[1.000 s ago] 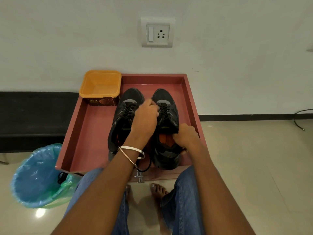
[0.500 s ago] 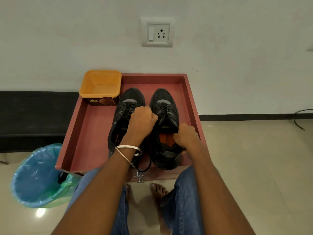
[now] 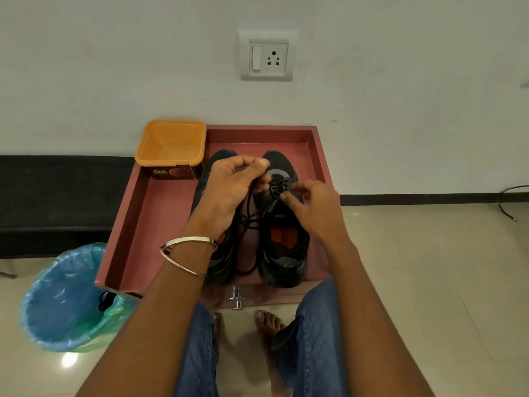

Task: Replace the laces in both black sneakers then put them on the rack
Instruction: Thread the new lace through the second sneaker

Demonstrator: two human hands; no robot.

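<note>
Two black sneakers stand side by side, toes toward the wall, in a red drawer-like tray (image 3: pixel 143 224). The left sneaker (image 3: pixel 220 259) is mostly hidden by my left arm. The right sneaker (image 3: pixel 283 253) shows an orange insole. My left hand (image 3: pixel 232 190) is raised above the toes, fingers pinched on a black lace (image 3: pixel 246 222) that hangs down between the shoes. Over the right sneaker's eyelets my right hand (image 3: pixel 315 207) hovers with fingers spread, its forefinger touching the lacing.
An empty orange tub (image 3: pixel 171 144) sits on the tray's back left corner. A bin lined with a blue bag (image 3: pixel 65 296) stands on the floor at the left. A metal knob (image 3: pixel 236 298) sticks out of the tray front, above my bare feet. A cable (image 3: pixel 506 202) lies at far right.
My left hand has lifted from the shoes toward the toes, drawing the black lace up. My right hand has left the right sneaker's collar and moved forward to its eyelets, fingers opened.
</note>
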